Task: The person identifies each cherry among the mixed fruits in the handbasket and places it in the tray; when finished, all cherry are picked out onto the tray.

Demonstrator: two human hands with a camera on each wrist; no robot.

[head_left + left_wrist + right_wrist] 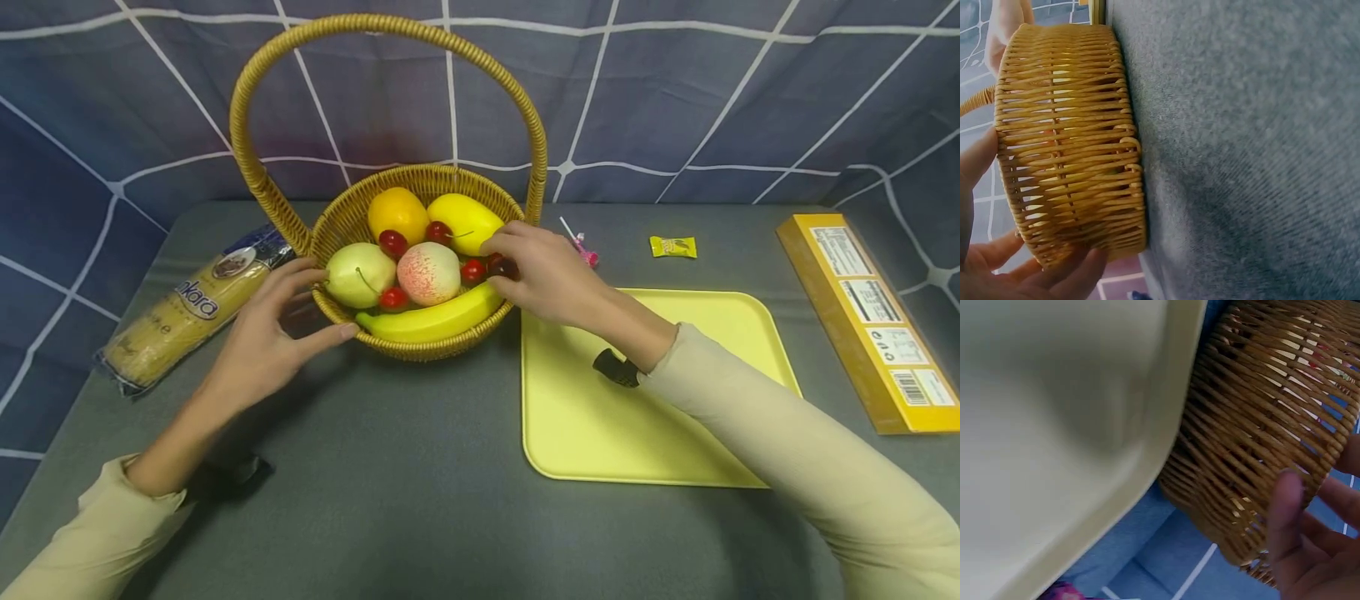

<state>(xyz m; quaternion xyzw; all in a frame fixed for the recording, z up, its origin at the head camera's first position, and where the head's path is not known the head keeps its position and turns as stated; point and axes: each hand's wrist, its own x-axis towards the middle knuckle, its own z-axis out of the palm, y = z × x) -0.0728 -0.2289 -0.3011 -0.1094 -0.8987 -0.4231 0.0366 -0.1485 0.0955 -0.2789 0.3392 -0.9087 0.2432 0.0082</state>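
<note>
The wicker basket (431,351) stands on the worktop (397,467); the left hand (258,337) curves round its left side. Right hand (546,273): fingers bent by a dark cherry (499,266), hold unclear. Left, a packet (176,329) reads "nkara".

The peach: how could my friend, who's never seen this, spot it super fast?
Find the basket with the tall hoop handle. Inside, from the head view, look just behind the banana and right of the pear. The peach is pale and round, and it alone is sprinkled with red specks.
</note>
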